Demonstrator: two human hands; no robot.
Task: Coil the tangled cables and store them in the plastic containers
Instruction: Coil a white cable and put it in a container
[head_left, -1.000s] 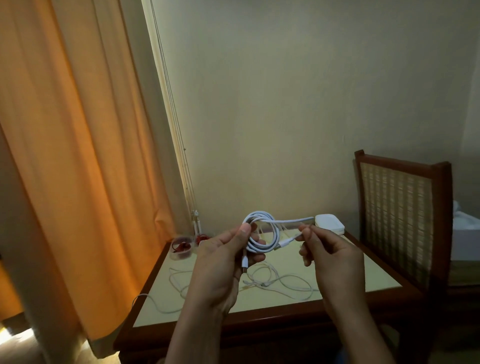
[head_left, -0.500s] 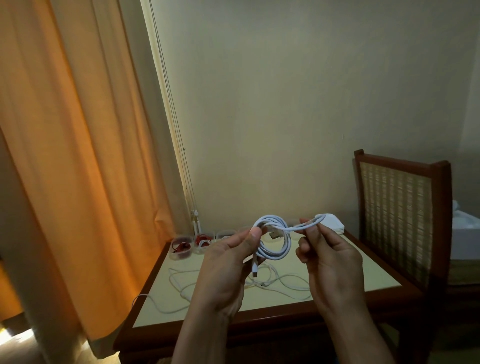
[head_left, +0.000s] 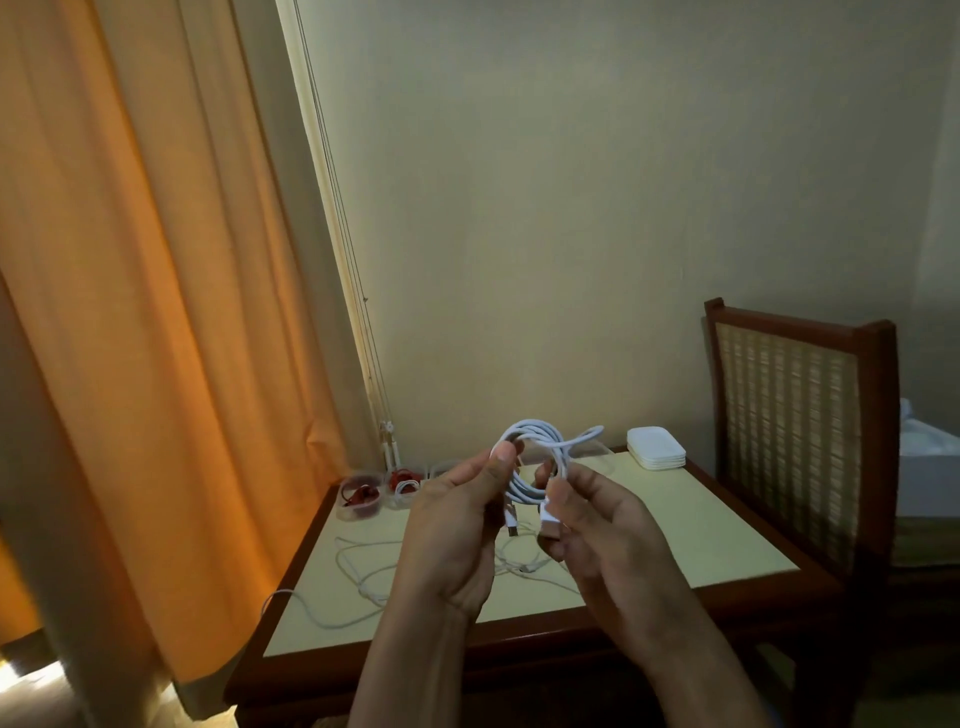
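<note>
A coiled white cable (head_left: 537, 441) is held up above the table. My left hand (head_left: 457, 525) pinches the left side of the coil between thumb and fingers. My right hand (head_left: 597, 525) grips the cable's end with its plug (head_left: 548, 517) at the coil's lower right. A second plug hangs below the coil. Loose tangled white cables (head_left: 363, 566) lie on the table top. Small clear plastic containers (head_left: 358, 501) with red and white cables inside stand at the table's far left corner.
The small wooden table (head_left: 727, 551) has a pale top and dark rim. A stack of white lids (head_left: 655, 448) sits at its far right corner. A wooden chair (head_left: 795, 415) stands to the right, an orange curtain (head_left: 130, 312) to the left.
My right hand has drawn the cable's free end from the right in to the coil's lower right side. Both hands have come closer together, and the loop out to the right has shrunk.
</note>
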